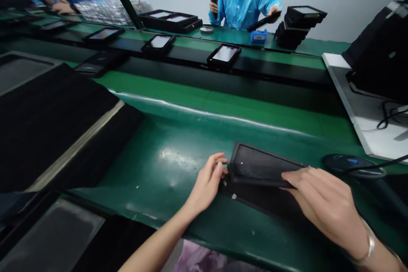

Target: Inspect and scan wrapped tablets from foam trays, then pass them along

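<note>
A shallow black rectangular tray point(261, 163) is tilted above the green mat in front of me. My right hand point(325, 199) grips its right end, thumb on top and fingers underneath. At its left end, my left hand point(208, 180) has curled fingers closed against the corner; the fingertips are partly hidden. Under the raised tray is a second dark tray point(255, 202) with a small white mark near its left end. Whether the two trays touch along the left side is hard to see.
Black trays with bright-screened devices point(225, 54) line the conveyor point(191, 61) ahead. Large stacks of black trays point(60, 123) stand at left. A dark oval device with a cable point(353, 165) lies at right, beside a white shelf point(344, 106). Across the line, a person in blue point(244, 4) holds a handheld tool.
</note>
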The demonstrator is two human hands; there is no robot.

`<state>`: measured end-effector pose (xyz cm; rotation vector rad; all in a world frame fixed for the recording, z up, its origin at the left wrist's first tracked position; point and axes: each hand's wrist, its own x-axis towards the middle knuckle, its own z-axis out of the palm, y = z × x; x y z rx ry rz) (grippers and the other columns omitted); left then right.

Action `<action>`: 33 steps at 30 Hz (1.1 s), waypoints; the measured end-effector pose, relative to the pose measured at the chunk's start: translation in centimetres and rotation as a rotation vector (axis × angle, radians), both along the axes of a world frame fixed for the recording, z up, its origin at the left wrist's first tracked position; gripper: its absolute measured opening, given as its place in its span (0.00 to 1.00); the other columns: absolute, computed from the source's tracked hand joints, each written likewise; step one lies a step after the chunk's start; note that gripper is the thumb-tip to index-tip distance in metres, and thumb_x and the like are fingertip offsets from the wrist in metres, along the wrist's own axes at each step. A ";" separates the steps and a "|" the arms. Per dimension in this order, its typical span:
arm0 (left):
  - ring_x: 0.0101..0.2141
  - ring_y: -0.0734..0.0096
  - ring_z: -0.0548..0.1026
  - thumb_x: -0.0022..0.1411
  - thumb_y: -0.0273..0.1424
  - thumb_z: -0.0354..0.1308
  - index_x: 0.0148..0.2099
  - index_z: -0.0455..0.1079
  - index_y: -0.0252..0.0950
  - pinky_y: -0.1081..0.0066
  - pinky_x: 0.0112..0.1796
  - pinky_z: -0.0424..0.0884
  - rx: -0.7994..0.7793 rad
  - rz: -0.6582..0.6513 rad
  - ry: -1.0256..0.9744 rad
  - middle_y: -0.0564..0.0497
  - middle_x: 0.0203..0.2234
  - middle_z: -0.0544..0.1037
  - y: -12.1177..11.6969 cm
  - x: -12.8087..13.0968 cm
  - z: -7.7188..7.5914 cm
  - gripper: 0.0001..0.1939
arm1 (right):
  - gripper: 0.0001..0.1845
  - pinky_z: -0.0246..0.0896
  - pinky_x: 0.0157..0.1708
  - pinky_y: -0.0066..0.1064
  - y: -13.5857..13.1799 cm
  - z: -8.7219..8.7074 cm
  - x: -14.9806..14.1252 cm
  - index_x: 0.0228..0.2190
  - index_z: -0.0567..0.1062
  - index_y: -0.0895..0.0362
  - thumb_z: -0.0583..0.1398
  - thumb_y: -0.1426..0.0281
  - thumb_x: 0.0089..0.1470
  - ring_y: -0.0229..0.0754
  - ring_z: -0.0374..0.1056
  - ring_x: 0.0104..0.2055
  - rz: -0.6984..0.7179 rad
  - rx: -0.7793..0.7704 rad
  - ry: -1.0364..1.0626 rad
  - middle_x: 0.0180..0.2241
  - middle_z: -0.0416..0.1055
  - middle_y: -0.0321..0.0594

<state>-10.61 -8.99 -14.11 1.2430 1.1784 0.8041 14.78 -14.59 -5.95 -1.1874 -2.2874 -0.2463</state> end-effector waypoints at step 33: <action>0.28 0.73 0.66 0.57 0.37 0.58 0.48 0.69 0.36 0.73 0.28 0.61 0.083 -0.409 0.165 0.51 0.36 0.73 8.8 -0.3 -0.9 0.17 | 0.11 0.60 0.42 0.41 9.7 -8.8 -5.7 0.41 0.74 0.60 0.53 0.70 0.61 0.47 0.61 0.40 -0.142 -0.471 0.171 0.37 0.69 0.45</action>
